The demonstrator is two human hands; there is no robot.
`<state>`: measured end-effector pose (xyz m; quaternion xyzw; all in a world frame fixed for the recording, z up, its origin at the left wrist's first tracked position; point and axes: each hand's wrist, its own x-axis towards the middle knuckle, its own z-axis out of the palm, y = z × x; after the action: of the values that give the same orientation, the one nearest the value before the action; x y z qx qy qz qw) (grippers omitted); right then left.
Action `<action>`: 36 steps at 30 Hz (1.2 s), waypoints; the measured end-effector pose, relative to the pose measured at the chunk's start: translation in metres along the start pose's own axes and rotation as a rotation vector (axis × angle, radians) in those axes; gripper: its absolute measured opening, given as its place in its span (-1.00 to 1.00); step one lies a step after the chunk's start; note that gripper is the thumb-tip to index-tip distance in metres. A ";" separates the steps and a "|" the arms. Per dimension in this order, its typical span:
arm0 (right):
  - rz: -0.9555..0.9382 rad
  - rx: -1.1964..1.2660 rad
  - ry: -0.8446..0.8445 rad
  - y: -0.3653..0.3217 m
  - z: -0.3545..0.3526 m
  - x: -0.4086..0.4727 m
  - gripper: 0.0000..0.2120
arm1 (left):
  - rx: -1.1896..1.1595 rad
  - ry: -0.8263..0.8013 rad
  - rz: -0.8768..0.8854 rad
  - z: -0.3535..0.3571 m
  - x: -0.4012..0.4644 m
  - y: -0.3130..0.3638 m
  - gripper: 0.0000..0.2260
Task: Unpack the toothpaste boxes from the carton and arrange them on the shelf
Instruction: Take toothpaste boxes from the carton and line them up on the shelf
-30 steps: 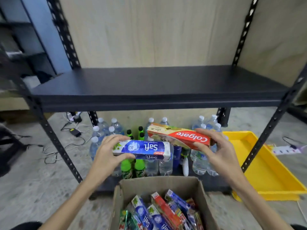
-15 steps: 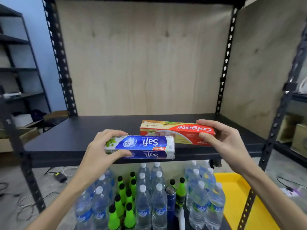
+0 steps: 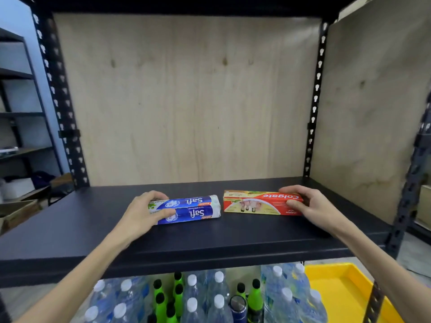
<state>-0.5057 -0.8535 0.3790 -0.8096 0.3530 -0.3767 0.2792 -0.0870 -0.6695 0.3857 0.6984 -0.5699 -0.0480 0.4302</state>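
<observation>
Black metal shelf (image 3: 233, 238) with a plywood back panel (image 3: 186, 96) fills most of the view; the deck carries only the two items in hand. Below it, packs of water bottles (image 3: 210, 297) and green bottles (image 3: 254, 297), with a yellow tray (image 3: 335, 290) on the floor to the right. The carton is not in view, so how many boxes are left cannot be told. Blue Safi toothpaste pack (image 3: 189, 209), apparently two boxes wrapped together, lies flat mid-shelf, label upside down to the viewer. Red Colgate box (image 3: 258, 202) lies just beside it on the right, a small gap between them, also upside down. Left hand (image 3: 142, 214) grips the left end of the Safi pack, fingers over the top, thumb on the front face. Right hand (image 3: 310, 205) grips the right end of the Colgate box, fingers curled over the top, thumb in front. Both items look to be on the deck or touching it; contact underneath cannot be confirmed. Step looks like set-down, release not yet done. Risks: if the hands pull back while curled, they could drag the boxes toward the front edge or skew them out of line. The wrapped Safi pack has rounded ends and may slide on the smooth deck. Placing these mid-depth instead of against the back panel could waste room for later rows. Upside-down labels mean poor facing unless they are turned round.
</observation>
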 end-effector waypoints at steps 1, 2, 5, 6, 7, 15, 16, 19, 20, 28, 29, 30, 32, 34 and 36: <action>-0.002 -0.040 -0.011 0.005 -0.002 0.004 -0.72 | 0.005 0.004 -0.004 0.005 0.008 -0.003 -0.74; -0.014 -0.097 -0.019 0.009 -0.004 0.009 -0.72 | 0.015 0.006 -0.005 0.010 0.016 -0.006 -0.74; -0.067 -0.351 -0.025 0.011 -0.006 0.021 -0.67 | 0.065 0.011 0.004 0.020 0.035 -0.013 -0.74; -0.081 -0.431 -0.021 0.011 -0.007 0.024 -0.61 | 0.080 0.010 0.013 0.023 0.039 -0.013 -0.73; -0.094 -0.490 -0.015 0.011 -0.006 0.027 -0.56 | 0.090 0.005 0.030 0.026 0.042 -0.013 -0.71; -0.118 -0.499 0.101 0.049 -0.009 0.072 -0.55 | 0.099 -0.123 0.117 0.046 0.079 -0.018 -0.64; -0.115 -0.490 0.104 0.056 -0.011 0.081 -0.55 | 0.103 -0.119 0.134 0.054 0.089 -0.017 -0.65; -0.120 -0.461 0.117 0.075 -0.016 0.106 -0.58 | 0.112 -0.116 0.160 0.079 0.120 -0.013 -0.62; -0.121 -0.456 0.125 0.082 -0.019 0.114 -0.58 | 0.120 -0.102 0.167 0.088 0.131 -0.014 -0.60; -0.116 -0.338 0.150 0.119 -0.026 0.160 -0.39 | 0.205 0.044 0.170 0.128 0.179 -0.010 -0.59; -0.118 -0.326 0.157 0.122 -0.026 0.164 -0.40 | 0.230 0.075 0.166 0.130 0.181 -0.011 -0.53; -0.123 -0.323 0.162 0.124 -0.024 0.167 -0.41 | 0.256 0.104 0.163 0.131 0.184 -0.012 -0.48; -0.140 -0.335 0.188 0.128 -0.021 0.173 -0.43 | 0.292 0.147 0.171 0.133 0.187 -0.012 -0.47; -0.155 -0.341 0.234 0.130 -0.017 0.178 -0.41 | 0.292 0.175 0.172 0.136 0.190 -0.013 -0.53; -0.147 -0.337 0.263 0.129 -0.014 0.180 -0.38 | 0.289 0.186 0.158 0.137 0.190 -0.013 -0.53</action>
<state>-0.4792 -1.0737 0.3689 -0.8122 0.3846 -0.4341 0.0632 -0.0880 -0.9041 0.3720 0.7075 -0.5816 0.1332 0.3787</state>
